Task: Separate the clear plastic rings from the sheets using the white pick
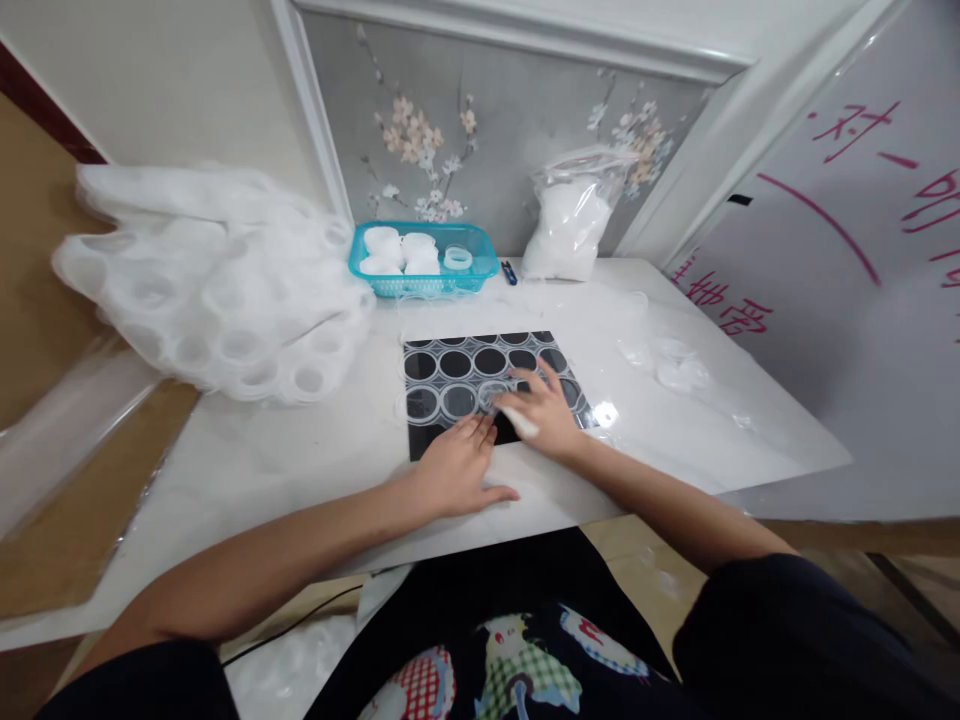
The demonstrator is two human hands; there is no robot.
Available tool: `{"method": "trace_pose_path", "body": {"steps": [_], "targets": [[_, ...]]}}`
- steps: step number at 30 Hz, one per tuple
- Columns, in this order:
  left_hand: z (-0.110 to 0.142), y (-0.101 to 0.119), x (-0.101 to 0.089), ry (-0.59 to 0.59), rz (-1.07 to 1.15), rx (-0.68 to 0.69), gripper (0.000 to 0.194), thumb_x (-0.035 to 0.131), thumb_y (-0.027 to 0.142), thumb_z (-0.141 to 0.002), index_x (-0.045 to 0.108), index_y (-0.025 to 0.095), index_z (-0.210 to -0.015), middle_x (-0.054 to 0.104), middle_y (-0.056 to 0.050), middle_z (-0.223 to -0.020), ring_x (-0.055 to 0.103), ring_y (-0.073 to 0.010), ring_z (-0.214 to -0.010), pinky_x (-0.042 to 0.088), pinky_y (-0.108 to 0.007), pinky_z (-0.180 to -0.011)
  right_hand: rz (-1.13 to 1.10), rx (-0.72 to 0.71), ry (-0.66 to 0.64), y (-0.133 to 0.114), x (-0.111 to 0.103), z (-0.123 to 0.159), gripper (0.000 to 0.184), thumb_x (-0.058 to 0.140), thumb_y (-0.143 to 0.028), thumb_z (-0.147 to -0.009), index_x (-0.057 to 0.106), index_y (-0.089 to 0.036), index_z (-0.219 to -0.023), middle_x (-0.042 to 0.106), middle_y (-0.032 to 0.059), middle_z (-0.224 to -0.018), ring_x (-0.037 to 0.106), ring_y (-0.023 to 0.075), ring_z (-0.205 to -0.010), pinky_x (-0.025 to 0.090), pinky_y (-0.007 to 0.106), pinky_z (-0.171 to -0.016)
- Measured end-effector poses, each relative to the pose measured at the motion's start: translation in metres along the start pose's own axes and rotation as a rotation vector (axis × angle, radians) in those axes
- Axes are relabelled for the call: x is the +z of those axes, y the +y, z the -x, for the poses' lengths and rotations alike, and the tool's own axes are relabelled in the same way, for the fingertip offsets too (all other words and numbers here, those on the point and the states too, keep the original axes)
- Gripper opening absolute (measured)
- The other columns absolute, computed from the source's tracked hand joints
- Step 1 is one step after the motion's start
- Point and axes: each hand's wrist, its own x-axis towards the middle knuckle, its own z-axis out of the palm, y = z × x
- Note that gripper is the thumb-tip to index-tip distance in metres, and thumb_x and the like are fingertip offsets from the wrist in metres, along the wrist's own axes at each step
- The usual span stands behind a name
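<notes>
A black mat printed with rings lies on the white table, under a clear plastic sheet of round cut-outs. My left hand lies flat on the mat's near edge, fingers stretched out and pressing down. My right hand rests on the mat's right part, fingers spread over the rings, with a small white piece under its thumb side.
A teal basket holding white round pads stands at the back. A clear bag of white material leans on the wall. A pile of white punched sheets fills the left. Loose round pieces lie on the right, near a whiteboard.
</notes>
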Motion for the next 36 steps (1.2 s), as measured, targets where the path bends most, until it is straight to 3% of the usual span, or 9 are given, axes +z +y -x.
{"method": "trace_pose_path", "body": {"steps": [1, 3, 5, 9, 13, 20, 30, 33, 36], "targets": [[0.000, 0.000, 0.000, -0.016, 0.002, -0.004, 0.096, 0.043, 0.076, -0.083, 0.047, -0.005, -0.135, 0.043, -0.027, -0.142, 0.040, -0.0335, -0.136, 0.026, -0.040, -0.116, 0.017, 0.083, 0.049, 0.013, -0.004, -0.014, 0.024, 0.054, -0.012, -0.084, 0.073, -0.026, -0.090, 0.074, 0.0030, -0.087, 0.056, 0.0270, -0.114, 0.020, 0.056, -0.114], [0.001, -0.001, 0.000, -0.043, 0.007, -0.015, 0.095, 0.040, 0.076, -0.084, 0.047, -0.004, -0.137, 0.040, -0.025, -0.145, 0.037, -0.0327, -0.138, 0.024, -0.040, -0.116, 0.006, 0.403, 0.275, 0.036, -0.013, -0.040, 0.021, 0.052, -0.017, -0.086, 0.073, -0.021, -0.082, 0.073, 0.0074, -0.090, 0.059, 0.0293, -0.105, 0.035, 0.055, -0.104], [0.003, -0.002, 0.000, -0.052, 0.005, -0.007, 0.094, 0.037, 0.076, -0.086, 0.046, -0.002, -0.137, 0.039, -0.024, -0.146, 0.037, -0.0319, -0.138, 0.025, -0.040, -0.115, -0.119, 0.498, 0.381, 0.042, -0.017, -0.057, 0.022, 0.052, -0.022, -0.088, 0.072, -0.018, -0.083, 0.073, 0.0101, -0.094, 0.061, 0.0292, -0.099, 0.045, 0.049, -0.094], [0.013, 0.005, 0.000, 0.007, -0.049, 0.018, 0.088, 0.035, 0.072, -0.090, 0.048, -0.003, -0.136, 0.042, -0.025, -0.144, 0.039, -0.0329, -0.137, 0.027, -0.042, -0.114, -0.379, 0.223, 0.145, 0.003, -0.002, -0.044, 0.019, 0.054, -0.022, -0.089, 0.072, -0.021, -0.083, 0.073, 0.0065, -0.092, 0.057, 0.0289, -0.108, 0.043, 0.046, -0.098], [0.023, 0.017, 0.001, 0.067, -0.129, -0.050, 0.089, 0.032, 0.074, -0.089, 0.053, -0.002, -0.132, 0.050, -0.026, -0.137, 0.046, -0.0351, -0.131, 0.030, -0.044, -0.112, -0.621, 0.227, -0.020, -0.035, 0.018, -0.016, 0.016, 0.059, -0.028, -0.089, 0.073, -0.022, -0.084, 0.073, 0.0054, -0.091, 0.059, 0.0272, -0.110, 0.046, 0.045, -0.098], [0.021, 0.020, -0.002, 0.033, -0.159, -0.173, 0.094, 0.039, 0.072, -0.087, 0.050, -0.010, -0.131, 0.051, -0.033, -0.132, 0.048, -0.0396, -0.128, 0.033, -0.045, -0.110, -0.702, 0.286, -0.121, -0.029, 0.021, -0.016, 0.011, 0.064, -0.029, -0.086, 0.075, -0.024, -0.087, 0.074, 0.0042, -0.094, 0.056, 0.0280, -0.118, 0.041, 0.049, -0.104], [0.020, 0.017, 0.001, 0.101, -0.251, -0.185, 0.088, 0.037, 0.072, -0.089, 0.057, -0.006, -0.125, 0.057, -0.031, -0.125, 0.055, -0.0382, -0.121, 0.038, -0.046, -0.105, -0.658, 0.247, -0.154, -0.028, 0.026, -0.015, 0.012, 0.064, -0.025, -0.088, 0.075, -0.025, -0.091, 0.074, 0.0027, -0.098, 0.053, 0.0283, -0.122, 0.038, 0.051, -0.107], [0.018, 0.017, -0.004, 0.070, -0.226, -0.180, 0.090, 0.039, 0.072, -0.088, 0.057, -0.008, -0.124, 0.058, -0.031, -0.123, 0.056, -0.0375, -0.119, 0.040, -0.044, -0.104, -0.559, 0.149, -0.132, -0.033, 0.023, -0.010, 0.015, 0.060, -0.026, -0.090, 0.074, -0.025, -0.092, 0.074, 0.0026, -0.100, 0.050, 0.0283, -0.125, 0.034, 0.053, -0.110], [0.017, 0.016, -0.012, 0.062, -0.151, -0.171, 0.087, 0.039, 0.070, -0.089, 0.059, -0.009, -0.120, 0.061, -0.031, -0.119, 0.058, -0.0377, -0.116, 0.041, -0.043, -0.103, -0.390, -0.023, -0.135, -0.042, 0.021, -0.007, 0.021, 0.054, -0.022, -0.092, 0.073, -0.028, -0.097, 0.073, 0.0020, -0.100, 0.046, 0.0271, -0.129, 0.020, 0.054, -0.116]]}}
